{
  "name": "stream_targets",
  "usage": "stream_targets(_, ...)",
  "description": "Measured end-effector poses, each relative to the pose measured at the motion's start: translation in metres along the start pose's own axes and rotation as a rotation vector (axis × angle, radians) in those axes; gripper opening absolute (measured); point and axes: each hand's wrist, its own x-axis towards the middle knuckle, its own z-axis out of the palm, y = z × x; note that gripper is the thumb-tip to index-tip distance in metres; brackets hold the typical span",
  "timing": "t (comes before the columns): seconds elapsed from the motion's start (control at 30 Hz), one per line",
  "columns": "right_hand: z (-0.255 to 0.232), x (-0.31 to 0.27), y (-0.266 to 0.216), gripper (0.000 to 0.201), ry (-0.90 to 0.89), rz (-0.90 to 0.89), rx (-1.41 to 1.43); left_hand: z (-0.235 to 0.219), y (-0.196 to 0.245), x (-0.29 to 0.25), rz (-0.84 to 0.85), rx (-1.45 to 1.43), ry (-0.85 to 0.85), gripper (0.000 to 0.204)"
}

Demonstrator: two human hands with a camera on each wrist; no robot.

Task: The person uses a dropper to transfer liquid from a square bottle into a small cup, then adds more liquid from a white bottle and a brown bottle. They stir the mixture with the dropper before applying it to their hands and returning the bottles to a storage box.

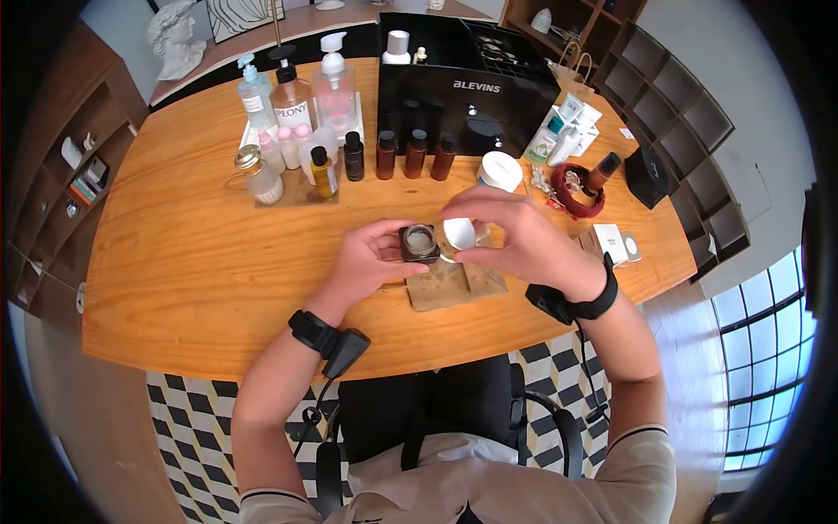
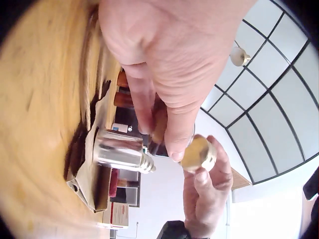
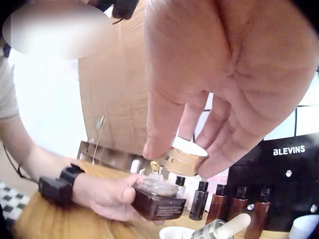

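Dark jar (image 1: 420, 247): centre of the head frame, over the tabletop (image 1: 201, 271); uncapped, mouth facing up. In the right wrist view, lower middle, it sat nearly upright, slightly tilted; squat block, longer side running left to right.
Lid (image 1: 458, 234): just right of the jar in the head frame; white inside turned up, gold top downward.
Left grip: left hand (image 1: 362, 262) closed round the jar's sides, thumb against it.
Right grip: right hand (image 1: 524, 231) pinching the lid, thumb and fingers parted to its width.
Below: creased brown sheet (image 1: 441, 293).
Upper middle: three brown bottles (image 1: 415, 157) before the black BLEVINS case (image 1: 428, 100).
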Motion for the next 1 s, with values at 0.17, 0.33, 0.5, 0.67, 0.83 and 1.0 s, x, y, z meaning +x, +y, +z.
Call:
stream_targets(0.17,0.013,0.029,0.006,0.044,-0.124,-0.043,-0.037,0.002,0.006,-0.003,-0.032,-0.007,0.033,0.062)
stream_targets(0.33,0.014,0.037,-0.002,0.050,-0.123,-0.041,-0.016,-0.001,0.000,0.000,-0.044,-0.030,0.015,0.062)
stream_targets(0.5,0.002,0.044,0.001,0.057,0.039,0.048,0.137,0.001,0.001,0.000,0.011,-0.054,0.047,0.061)
stream_targets(0.67,0.010,0.040,0.019,0.057,-0.007,0.124,0.298,0.001,-0.001,0.000,0.033,-0.047,0.052,0.061)
stream_targets(0.83,0.019,0.036,0.029,0.066,-0.013,0.178,0.617,0.003,0.003,-0.001,0.018,-0.009,0.043,0.061)
stream_targets(1.0,0.018,0.037,0.031,0.069,0.058,0.211,0.568,0.003,0.000,-0.001,0.024,-0.045,0.036,0.060)
